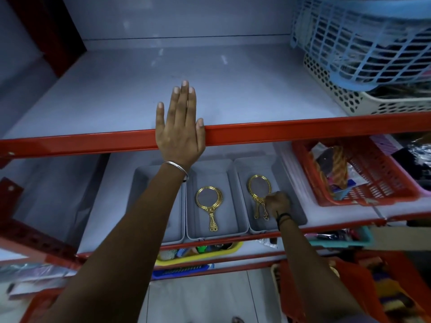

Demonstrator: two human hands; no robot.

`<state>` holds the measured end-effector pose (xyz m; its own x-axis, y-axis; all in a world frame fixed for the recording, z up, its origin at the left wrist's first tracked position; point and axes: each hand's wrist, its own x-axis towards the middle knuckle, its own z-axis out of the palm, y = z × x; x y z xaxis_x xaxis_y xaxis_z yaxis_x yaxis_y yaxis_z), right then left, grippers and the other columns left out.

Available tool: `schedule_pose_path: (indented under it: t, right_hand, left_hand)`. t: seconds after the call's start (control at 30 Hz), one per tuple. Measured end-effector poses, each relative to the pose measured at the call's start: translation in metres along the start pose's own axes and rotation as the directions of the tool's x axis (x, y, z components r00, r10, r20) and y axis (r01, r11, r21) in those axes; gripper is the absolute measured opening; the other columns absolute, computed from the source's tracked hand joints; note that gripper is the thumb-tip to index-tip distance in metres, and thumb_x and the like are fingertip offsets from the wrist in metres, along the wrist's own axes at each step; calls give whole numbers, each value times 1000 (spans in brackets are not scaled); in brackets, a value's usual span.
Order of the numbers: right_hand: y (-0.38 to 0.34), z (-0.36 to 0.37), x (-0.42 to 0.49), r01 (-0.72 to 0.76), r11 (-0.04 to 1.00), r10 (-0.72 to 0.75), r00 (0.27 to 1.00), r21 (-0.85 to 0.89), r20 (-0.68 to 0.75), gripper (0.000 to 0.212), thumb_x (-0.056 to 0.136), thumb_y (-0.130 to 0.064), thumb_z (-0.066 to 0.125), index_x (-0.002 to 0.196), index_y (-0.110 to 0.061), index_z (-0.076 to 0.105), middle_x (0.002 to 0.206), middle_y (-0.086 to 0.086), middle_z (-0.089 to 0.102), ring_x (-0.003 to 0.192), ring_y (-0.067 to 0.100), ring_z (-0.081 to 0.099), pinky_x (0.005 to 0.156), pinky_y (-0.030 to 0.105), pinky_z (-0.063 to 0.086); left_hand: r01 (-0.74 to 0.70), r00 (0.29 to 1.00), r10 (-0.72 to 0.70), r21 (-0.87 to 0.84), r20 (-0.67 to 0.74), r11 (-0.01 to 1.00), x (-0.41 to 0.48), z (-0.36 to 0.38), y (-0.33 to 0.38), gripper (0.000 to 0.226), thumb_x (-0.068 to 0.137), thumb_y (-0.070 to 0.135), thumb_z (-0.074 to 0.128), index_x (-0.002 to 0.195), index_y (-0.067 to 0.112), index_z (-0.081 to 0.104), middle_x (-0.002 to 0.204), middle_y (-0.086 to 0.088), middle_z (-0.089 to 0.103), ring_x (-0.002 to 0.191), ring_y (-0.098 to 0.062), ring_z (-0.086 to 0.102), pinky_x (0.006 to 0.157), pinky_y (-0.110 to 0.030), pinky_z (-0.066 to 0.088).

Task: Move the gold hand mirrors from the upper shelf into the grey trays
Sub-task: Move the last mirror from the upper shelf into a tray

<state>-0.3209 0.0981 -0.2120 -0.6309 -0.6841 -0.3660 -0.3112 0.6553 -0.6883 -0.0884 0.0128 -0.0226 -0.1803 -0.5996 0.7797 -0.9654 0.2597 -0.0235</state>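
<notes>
Three grey trays stand side by side on the lower shelf. The middle tray [211, 233] holds stacked gold hand mirrors [209, 199], handles toward me. In the right tray [296, 206] lie more gold mirrors [258, 186]; my right hand [277, 203] is down in this tray with its fingers closed on their handles. The left tray [142, 180] is mostly hidden by my left forearm. My left hand [179, 127] rests flat, fingers straight, on the upper shelf [116, 96] and its red front rail. No mirror shows on the upper shelf.
A blue mesh basket [363, 43] sits in a white perforated basket [349, 99] at the upper shelf's right end. A red basket [373, 183] of small goods stands right of the trays. A yellow tray [200, 255] and other goods fill the shelves below.
</notes>
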Motion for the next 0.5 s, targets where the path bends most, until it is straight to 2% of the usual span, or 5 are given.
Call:
schedule_pose_path:
  t: [0.07,0.13,0.23,0.33,0.5]
  right_hand:
    - [-14,-2,-13,149,982,-141,988,117,-70,10,82,-8,61,81,2,66,87,21,67,82,24,60,72,33,48]
    - [-33,-7,-37,297,930,-278,954,215,-115,2,83,-9,62,84,-8,63,89,16,66,87,24,61,81,35,48]
    - [-67,-15,-83,486,826,-455,874,286,-171,5,86,-16,61,85,-12,59,86,8,65,83,23,62,78,35,51]
    - [-96,-16,-124,631,738,-599,776,239,-196,14,88,-21,59,95,-9,62,94,6,66,81,14,59,67,8,45]
    - [-125,1,-175,739,633,-717,672,231,-184,14,91,-13,53,101,-8,61,99,5,66,84,12,58,69,12,45]
  left_hand:
    - [0,1000,0,-12,13,1000,0,-2,0,58,92,34,26,143,8,32,149,-8,42,138,-21,39,117,-26,-17]
    - [1,1000,-1,-36,23,999,-1,-6,1,58,91,32,29,144,8,31,150,-7,40,140,-21,37,117,-25,-18]
    - [15,999,-11,-129,33,991,-5,-16,2,59,91,31,31,146,9,29,153,-7,36,142,-20,31,117,-25,-18]
    - [-26,999,37,-295,32,955,-22,-26,2,57,91,26,32,145,8,28,153,-10,34,144,-19,22,118,-25,-15]
    - [-48,995,84,-493,52,869,-75,-40,-17,54,89,21,35,142,9,28,150,-14,37,147,-7,10,121,-31,7]
